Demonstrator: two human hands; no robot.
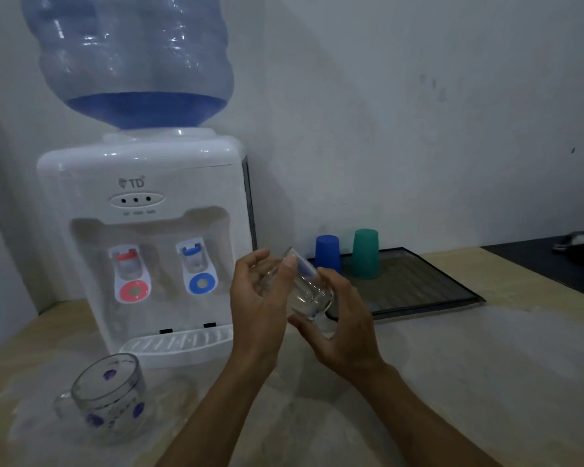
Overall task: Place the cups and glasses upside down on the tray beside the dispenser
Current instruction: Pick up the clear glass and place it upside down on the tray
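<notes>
A clear drinking glass is tilted in the air between both hands, just left of the tray. My left hand holds its upper end and my right hand cups its thick base. The dark mesh tray lies on the counter to the right of the white water dispenser. At the tray's far left, a blue plastic cup and a green plastic cup stand upside down. A clear glass mug with purple dots stands upright at the front left of the counter.
A big blue water bottle sits on top of the dispenser, whose drip tray juts forward. A dark surface with a metal object lies at the far right. White walls close the back and the left.
</notes>
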